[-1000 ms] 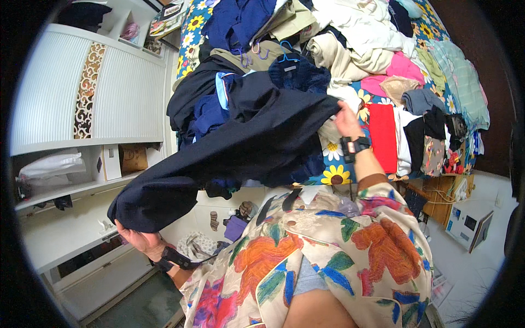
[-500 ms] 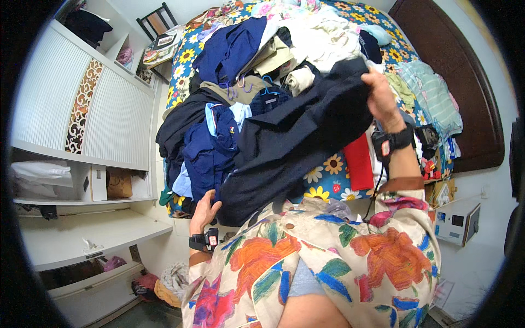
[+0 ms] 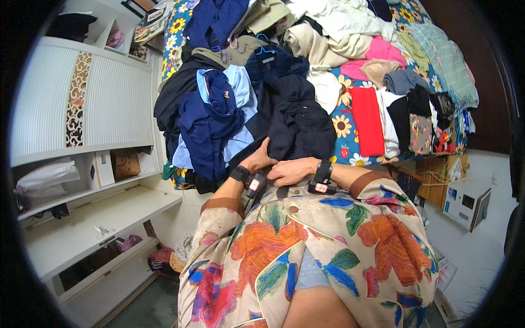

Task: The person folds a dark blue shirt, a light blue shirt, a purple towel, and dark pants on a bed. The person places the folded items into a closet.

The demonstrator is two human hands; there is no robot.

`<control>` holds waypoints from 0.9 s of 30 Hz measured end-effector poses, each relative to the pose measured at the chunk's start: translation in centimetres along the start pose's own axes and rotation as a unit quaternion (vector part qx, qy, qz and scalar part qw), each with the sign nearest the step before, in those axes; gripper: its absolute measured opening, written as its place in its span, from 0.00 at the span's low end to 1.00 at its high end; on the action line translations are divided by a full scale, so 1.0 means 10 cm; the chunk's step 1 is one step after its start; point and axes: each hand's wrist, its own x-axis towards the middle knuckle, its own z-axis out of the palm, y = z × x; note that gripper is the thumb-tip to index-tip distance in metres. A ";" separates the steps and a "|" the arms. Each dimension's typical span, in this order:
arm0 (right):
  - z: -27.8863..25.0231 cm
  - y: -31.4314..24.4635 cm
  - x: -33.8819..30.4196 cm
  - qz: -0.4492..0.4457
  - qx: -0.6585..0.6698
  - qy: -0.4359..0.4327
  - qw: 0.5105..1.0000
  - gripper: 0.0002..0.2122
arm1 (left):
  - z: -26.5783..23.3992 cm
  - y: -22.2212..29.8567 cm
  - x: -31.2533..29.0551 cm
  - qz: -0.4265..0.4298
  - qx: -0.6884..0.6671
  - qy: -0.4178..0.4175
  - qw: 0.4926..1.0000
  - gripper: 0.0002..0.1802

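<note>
Black trousers (image 3: 306,128) lie bunched on the near edge of the bed. My left hand (image 3: 258,159) is closed on their near edge, its thumb side against the cloth. Beside it, almost touching, my right hand (image 3: 292,171) has its fingers curled down at the same edge; the fingertips are partly hidden. Left of the trousers rests a navy polo shirt (image 3: 205,126) with a light blue collar, on top of a light blue shirt (image 3: 240,90). A dark navy garment on a blue hanger (image 3: 265,46) lies just beyond the trousers.
Folded clothes stand in a row at the right, among them a red piece (image 3: 367,121) and a floral one (image 3: 420,133). White and beige garments (image 3: 328,44) heap up farther back on the sunflower-patterned bedspread (image 3: 342,126). A white cabinet (image 3: 112,104) with open shelves flanks the left side.
The trousers, earlier stretched wide and raised between my hands, now lie down on the bed. My right hand has come down and left, my left hand right and up, so both meet at the near edge.
</note>
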 end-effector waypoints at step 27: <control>0.00 2.36 -0.79 0.402 0.133 0.527 0.737 0.31 | 0.29 -1.17 0.18 -0.039 -0.562 0.063 0.824 0.30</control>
